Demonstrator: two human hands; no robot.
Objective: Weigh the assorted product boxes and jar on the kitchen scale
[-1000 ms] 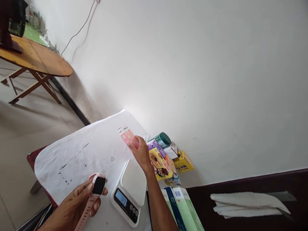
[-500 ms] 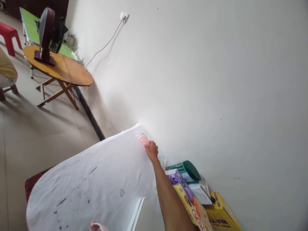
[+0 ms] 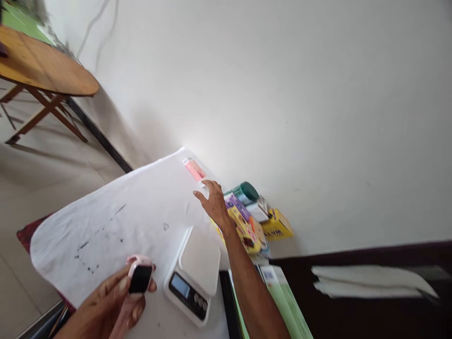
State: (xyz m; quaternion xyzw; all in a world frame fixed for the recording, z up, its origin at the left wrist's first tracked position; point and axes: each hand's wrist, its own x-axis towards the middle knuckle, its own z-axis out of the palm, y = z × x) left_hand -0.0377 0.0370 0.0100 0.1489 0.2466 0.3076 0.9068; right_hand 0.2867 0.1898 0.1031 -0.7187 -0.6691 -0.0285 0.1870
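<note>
My left hand grips a smartwatch with a dark screen and a pale pink strap, low in the view over the cloth. Fingers apart and holding nothing, my right hand hovers just short of a flat pink-and-white pack. That pack lies near the far corner of the white cloth. Between my hands, nearer to me, a white digital kitchen scale rests on the cloth, its small display facing me.
Right of my right hand are a green-lidded tub, yellow snack packets and a yellow box. Green-covered papers lie beneath my right forearm. A white wall borders the table; a folding wooden table stands far left.
My right hand has let go of the pink pack and drawn back a little. My left hand with the smartwatch has come into view, and the camera has tilted down and rightward.
</note>
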